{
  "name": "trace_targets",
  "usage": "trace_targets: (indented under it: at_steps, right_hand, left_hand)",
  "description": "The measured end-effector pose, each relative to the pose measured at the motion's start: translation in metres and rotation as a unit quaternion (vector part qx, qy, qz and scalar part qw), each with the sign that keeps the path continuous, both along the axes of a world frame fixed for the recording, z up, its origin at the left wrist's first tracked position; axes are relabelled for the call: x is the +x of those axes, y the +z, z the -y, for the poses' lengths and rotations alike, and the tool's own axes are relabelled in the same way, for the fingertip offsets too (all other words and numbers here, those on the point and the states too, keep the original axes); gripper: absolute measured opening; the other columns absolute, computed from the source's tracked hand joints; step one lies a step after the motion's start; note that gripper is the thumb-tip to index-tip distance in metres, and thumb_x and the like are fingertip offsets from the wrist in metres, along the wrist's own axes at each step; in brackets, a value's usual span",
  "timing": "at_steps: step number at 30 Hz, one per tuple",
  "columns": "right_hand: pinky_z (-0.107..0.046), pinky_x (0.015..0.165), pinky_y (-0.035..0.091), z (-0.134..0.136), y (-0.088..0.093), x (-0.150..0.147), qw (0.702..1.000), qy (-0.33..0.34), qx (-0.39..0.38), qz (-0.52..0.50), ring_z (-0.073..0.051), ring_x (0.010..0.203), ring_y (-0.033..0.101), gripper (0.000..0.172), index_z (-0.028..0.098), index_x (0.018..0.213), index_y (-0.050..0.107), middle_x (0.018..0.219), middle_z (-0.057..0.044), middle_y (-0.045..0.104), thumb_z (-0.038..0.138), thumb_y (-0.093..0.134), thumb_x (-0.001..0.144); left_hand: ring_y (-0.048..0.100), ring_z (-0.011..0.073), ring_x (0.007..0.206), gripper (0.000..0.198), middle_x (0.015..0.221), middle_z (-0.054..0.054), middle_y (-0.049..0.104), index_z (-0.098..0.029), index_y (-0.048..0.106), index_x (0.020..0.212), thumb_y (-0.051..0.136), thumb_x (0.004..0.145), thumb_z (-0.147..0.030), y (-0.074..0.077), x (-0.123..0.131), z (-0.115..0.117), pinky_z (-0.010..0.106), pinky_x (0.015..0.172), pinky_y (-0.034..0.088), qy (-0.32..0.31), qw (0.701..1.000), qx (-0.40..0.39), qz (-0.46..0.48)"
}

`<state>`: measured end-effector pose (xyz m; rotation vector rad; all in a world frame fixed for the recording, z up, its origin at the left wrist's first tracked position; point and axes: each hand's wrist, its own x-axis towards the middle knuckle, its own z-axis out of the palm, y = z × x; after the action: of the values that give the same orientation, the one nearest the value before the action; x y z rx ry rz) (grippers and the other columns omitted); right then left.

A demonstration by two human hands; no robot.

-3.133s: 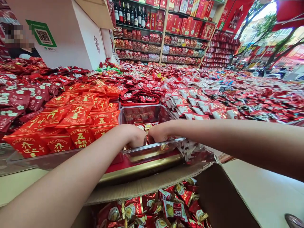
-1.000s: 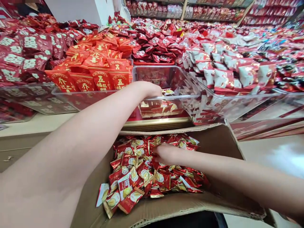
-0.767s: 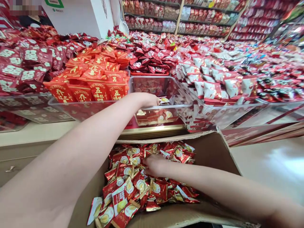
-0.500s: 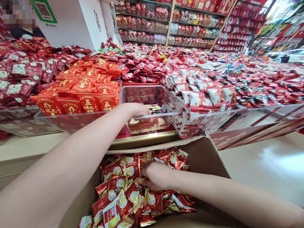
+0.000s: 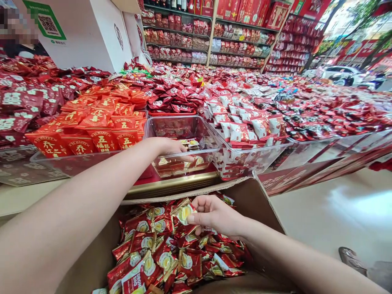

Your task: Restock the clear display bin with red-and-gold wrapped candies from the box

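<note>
My right hand [image 5: 216,216] is above the cardboard box [image 5: 260,204], its thumb and fingers pinching one red and gold wrapped candy [image 5: 185,213] with a durian picture on it. Many matching candies [image 5: 165,261] fill the box beneath. My left hand [image 5: 173,148] reaches over the front rim into a clear plastic bin [image 5: 211,132]. Its fingers look stretched out and apart, partly seen through the bin's wall. By the fingertips lie a few wrapped candies [image 5: 192,143], low in the bin.
Left of the bin, orange-red packets [image 5: 98,118] are heaped in a clear tray. Red and white packets [image 5: 241,130] fill the tray on the right. A white box with a QR code [image 5: 47,25] stands behind. Stocked shelves [image 5: 180,41] line the back. A shoe [image 5: 352,259] shows on the floor.
My right hand has risen from among the candies in the box, now pinching one. My left hand stays at the clear bin, its fingers lower and more stretched out. The view has shifted slightly.
</note>
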<state>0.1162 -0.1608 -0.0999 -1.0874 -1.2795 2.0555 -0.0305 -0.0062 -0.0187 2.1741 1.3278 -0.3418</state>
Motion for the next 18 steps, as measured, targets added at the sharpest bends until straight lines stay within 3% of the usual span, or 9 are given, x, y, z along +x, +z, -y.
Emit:
trace_targets:
  at_steps: [5,9,14,18]
  right_hand:
    - [-0.02,0.05,0.041,-0.002,-0.003,-0.002,0.998,-0.046,-0.004,-0.045,-0.005,0.048,0.05,0.032,0.009,0.064,0.054,0.058,0.002,0.055,0.037,0.069,0.056]
    - [-0.023,0.05,0.043,-0.001,-0.007,0.0,0.996,-0.07,-0.003,-0.056,-0.006,0.049,0.049,0.033,0.011,0.066,0.053,0.061,0.002,0.054,0.038,0.068,0.057]
    - [-0.024,0.05,0.045,0.004,-0.005,0.001,0.999,-0.022,-0.024,-0.018,-0.007,0.05,0.05,0.036,0.013,0.069,0.048,0.06,0.003,0.052,0.042,0.065,0.058]
    - [-0.02,0.045,0.042,0.006,-0.014,0.001,0.999,0.023,-0.001,0.022,-0.005,0.046,0.045,0.032,0.013,0.069,0.048,0.058,0.004,0.047,0.04,0.063,0.061]
  left_hand:
    - [0.039,0.0111,0.042,0.035,0.044,-0.004,0.046,-0.02,0.063,0.06,0.06,0.054,-0.054,-0.002,0.0,-0.002,0.024,0.042,0.032,0.004,1.0,0.001,0.003]
    - [0.04,0.0102,0.042,0.029,0.046,-0.004,0.049,-0.019,0.062,0.061,0.059,0.059,-0.048,0.001,0.0,0.001,0.023,0.042,0.032,0.002,1.0,-0.003,0.002]
    - [0.041,0.0083,0.043,0.025,0.049,-0.006,0.048,-0.016,0.061,0.067,0.057,0.066,-0.041,0.005,0.0,0.001,0.022,0.044,0.033,-0.02,1.0,-0.001,-0.001]
    - [0.046,0.009,0.049,0.027,0.057,-0.004,0.053,-0.015,0.061,0.072,0.054,0.071,-0.042,0.004,0.0,-0.002,0.024,0.048,0.036,-0.031,0.999,0.005,0.006]
